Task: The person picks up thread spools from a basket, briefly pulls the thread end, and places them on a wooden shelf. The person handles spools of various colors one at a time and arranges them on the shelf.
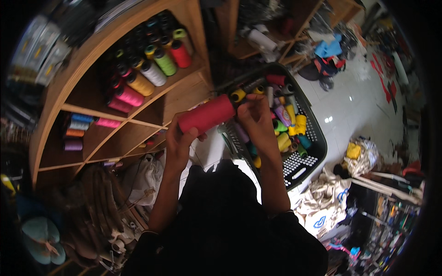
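Dark-sleeved forearms rise to a large red thread spool with a yellow core (209, 113), held above the dark plastic basket (317, 147) of mixed spools. Left hand (180, 140) wraps its near end; right hand (256, 120) pinches the yellow core end. Wooden shelves (182, 94) of coloured spools stand left of the basket.

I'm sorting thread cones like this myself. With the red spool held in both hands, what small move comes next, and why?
Probably lift the red spool left toward the wooden shelf. The left hand grips its base, the right hand pinches its yellow tip above the dark basket, and like cones already stand in the shelf.
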`<state>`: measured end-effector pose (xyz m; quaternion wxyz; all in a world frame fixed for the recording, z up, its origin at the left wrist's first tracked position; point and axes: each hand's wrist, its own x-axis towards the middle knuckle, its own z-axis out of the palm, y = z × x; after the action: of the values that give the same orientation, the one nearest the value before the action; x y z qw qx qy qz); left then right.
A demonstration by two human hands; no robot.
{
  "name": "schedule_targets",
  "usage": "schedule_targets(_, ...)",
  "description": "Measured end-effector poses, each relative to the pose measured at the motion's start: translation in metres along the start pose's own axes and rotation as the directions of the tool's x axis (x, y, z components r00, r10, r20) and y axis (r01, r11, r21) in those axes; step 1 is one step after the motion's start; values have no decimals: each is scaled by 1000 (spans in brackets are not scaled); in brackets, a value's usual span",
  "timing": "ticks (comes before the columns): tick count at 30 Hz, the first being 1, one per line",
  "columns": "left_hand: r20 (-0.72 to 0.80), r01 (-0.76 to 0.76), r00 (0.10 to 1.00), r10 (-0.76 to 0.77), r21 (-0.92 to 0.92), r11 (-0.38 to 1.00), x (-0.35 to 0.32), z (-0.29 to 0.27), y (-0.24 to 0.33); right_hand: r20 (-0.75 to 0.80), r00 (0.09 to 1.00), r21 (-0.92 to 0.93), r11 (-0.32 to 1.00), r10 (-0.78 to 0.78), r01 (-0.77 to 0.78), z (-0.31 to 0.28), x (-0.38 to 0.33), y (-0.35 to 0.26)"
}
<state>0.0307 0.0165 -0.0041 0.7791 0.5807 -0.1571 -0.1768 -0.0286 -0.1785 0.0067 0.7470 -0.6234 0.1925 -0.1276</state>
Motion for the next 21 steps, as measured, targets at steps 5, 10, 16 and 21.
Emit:
schedule_targets(5,-116,66,989,-97,-245,967,-8,-31,14,319,925,33,977,-208,209,54,14,30)
schedule_targets(10,-218,26,974,-62,-165,986,-19,-59,26,272,946,201,972,-174,121,110,-4,9)
schedule_targets(16,-320,-59,947,19,-115,992,-30,-80,40,99,933,-17,936,-347,351,146,-4,1)
schedule_targets(21,-395,-64,918,33,-66,996,-37,-92,47,174,814,47,830,-554,555,158,-2,3)
